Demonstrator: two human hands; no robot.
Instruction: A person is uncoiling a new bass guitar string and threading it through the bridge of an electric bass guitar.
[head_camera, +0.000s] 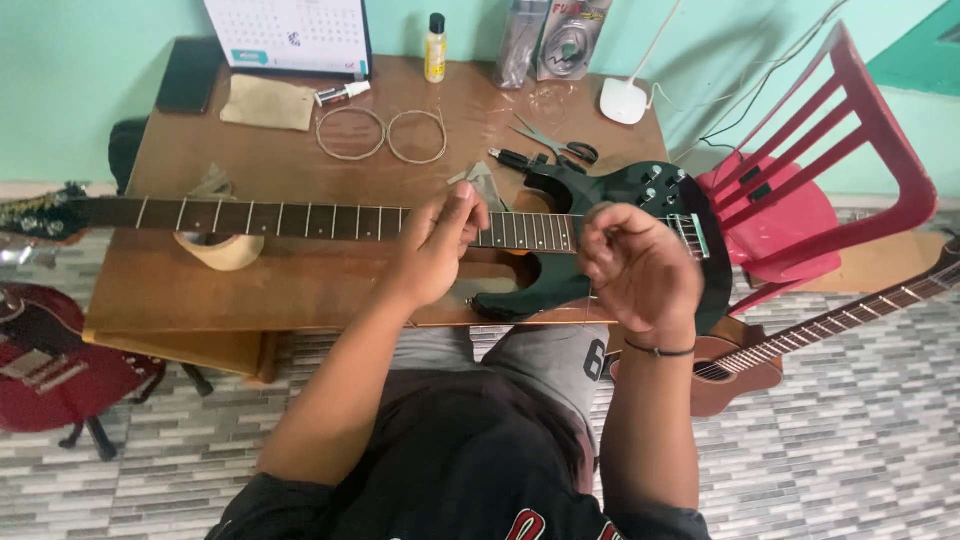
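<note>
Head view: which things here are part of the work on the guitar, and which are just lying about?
In use: black electric guitar, left hand, right hand, coiled strings, scissors.

Lying about: red chair, red guitar, calendar, yellow bottle.

Packages and printed sheets at the table's far edge

A white calendar sheet (290, 35) with a teal label stood at the far left corner. A small yellow bottle (435, 48) with a black cap stood mid-edge, and beside it a clear string packet (570, 38) with red and grey print.
</note>
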